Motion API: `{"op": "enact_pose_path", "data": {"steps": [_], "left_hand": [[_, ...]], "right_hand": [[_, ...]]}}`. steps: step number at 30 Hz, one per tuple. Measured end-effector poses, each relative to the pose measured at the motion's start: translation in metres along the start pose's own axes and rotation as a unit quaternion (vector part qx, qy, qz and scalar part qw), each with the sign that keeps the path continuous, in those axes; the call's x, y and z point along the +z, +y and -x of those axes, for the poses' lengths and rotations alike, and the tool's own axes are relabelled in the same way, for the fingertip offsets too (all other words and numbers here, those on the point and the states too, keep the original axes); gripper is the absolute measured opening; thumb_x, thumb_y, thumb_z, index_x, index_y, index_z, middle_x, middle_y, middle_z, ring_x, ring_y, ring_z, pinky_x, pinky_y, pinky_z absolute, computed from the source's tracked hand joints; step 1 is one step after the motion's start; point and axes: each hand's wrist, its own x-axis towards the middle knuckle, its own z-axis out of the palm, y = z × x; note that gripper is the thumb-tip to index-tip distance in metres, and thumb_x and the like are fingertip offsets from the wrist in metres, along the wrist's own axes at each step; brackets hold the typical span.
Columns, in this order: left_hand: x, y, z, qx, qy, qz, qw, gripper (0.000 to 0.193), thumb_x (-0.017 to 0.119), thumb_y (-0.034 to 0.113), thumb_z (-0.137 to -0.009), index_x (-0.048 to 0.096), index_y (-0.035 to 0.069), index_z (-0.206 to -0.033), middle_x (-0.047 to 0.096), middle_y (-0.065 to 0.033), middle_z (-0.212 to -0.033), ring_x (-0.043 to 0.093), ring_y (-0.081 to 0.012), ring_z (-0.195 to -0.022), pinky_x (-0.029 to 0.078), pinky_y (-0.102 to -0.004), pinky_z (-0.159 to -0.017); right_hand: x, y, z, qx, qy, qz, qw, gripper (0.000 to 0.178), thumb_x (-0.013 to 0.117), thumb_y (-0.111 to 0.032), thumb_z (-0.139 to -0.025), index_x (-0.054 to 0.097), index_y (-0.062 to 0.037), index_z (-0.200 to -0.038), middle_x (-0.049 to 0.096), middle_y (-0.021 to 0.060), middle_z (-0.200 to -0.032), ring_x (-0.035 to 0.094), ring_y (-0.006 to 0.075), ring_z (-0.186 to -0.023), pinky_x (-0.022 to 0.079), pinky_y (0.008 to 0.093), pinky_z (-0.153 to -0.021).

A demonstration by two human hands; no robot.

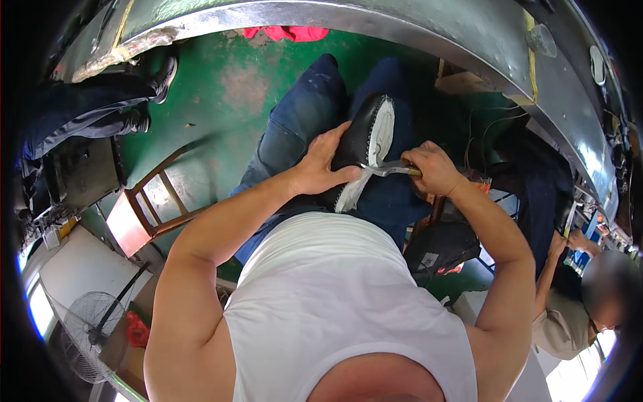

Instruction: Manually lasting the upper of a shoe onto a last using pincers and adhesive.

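Observation:
A black shoe upper (356, 134) lies across my thighs, its pale underside (381, 132) turned up and to the right. Jagged, stitched-looking edging runs around that underside. My left hand (326, 163) is closed on the shoe's left side near the middle, the thumb pointing toward the underside. In my right hand (432, 167) is a pair of metal pliers (385, 171), gripped by the handles. The pliers' jaws meet the shoe's edge near its waist, close to my left thumb. Whatever the jaws pinch is too small to make out.
A metal-edged bench (402, 23) curves across the far side. To the left are a wooden stool (161, 197), a fan (94, 325) and another person's legs (94, 110). A black bag (442, 249) is near my right arm. At the far right a co-worker's hands (569, 241) are busy.

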Motion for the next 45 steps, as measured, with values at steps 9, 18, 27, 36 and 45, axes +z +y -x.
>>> {"op": "enact_pose_path", "data": {"steps": [9, 18, 27, 36, 45], "left_hand": [[0.008, 0.001, -0.015, -0.075, -0.001, 0.024, 0.997, 0.102, 0.08, 0.04, -0.074, 0.024, 0.014, -0.154, 0.049, -0.0176, -0.139, 0.039, -0.0368, -0.133, 0.026, -0.0459, -0.114], [0.031, 0.016, 0.0, -0.036, 0.122, -0.16, 0.979, 0.095, 0.07, 0.032, -0.084, 0.014, 0.006, -0.156, 0.043, -0.0212, -0.142, 0.037, -0.037, -0.133, 0.027, -0.0468, -0.112], [0.022, 0.012, 0.002, 0.005, 0.075, -0.091, 0.993, 0.082, 0.061, 0.018, -0.093, 0.011, 0.009, -0.157, 0.034, -0.0266, -0.149, 0.036, -0.0407, -0.137, 0.033, -0.0409, -0.112], [0.013, 0.043, -0.002, -0.012, 0.015, -0.207, 0.978, 0.064, 0.051, 0.017, -0.098, 0.023, 0.026, -0.155, 0.022, -0.0322, -0.153, 0.042, -0.0481, -0.131, 0.041, -0.0441, -0.107], [0.014, 0.056, -0.007, -0.084, -0.024, -0.287, 0.954, 0.059, 0.043, 0.028, -0.101, 0.019, 0.029, -0.155, 0.024, -0.0323, -0.152, 0.05, -0.0489, -0.123, 0.045, -0.0473, -0.103]], "right_hand": [[0.01, -0.039, 0.04, 0.197, 0.047, -0.294, 0.934, 0.044, 0.067, -0.016, -0.087, 0.055, -0.0016, -0.127, 0.062, 0.0221, -0.113, 0.058, 0.0409, -0.107, 0.046, 0.0423, -0.095], [-0.016, -0.073, 0.026, 0.265, 0.069, -0.288, 0.918, 0.035, 0.061, -0.014, -0.093, 0.055, 0.0012, -0.124, 0.062, 0.0169, -0.105, 0.062, 0.0284, -0.095, 0.052, 0.0373, -0.084], [0.002, -0.063, 0.021, 0.297, -0.041, -0.508, 0.808, 0.024, 0.062, -0.018, -0.094, 0.063, 0.0006, -0.109, 0.061, 0.0033, -0.088, 0.059, 0.0121, -0.079, 0.054, 0.0274, -0.068], [0.02, -0.051, 0.028, 0.29, -0.034, -0.644, 0.708, 0.021, 0.059, -0.021, -0.096, 0.062, -0.0003, -0.099, 0.064, 0.0046, -0.085, 0.062, 0.0097, -0.074, 0.049, 0.0236, -0.054], [0.012, -0.058, -0.013, 0.27, 0.129, -0.316, 0.901, 0.048, 0.043, -0.04, -0.103, 0.059, 0.0028, -0.087, 0.063, 0.0101, -0.072, 0.063, 0.0181, -0.061, 0.05, 0.0334, -0.061]]}}
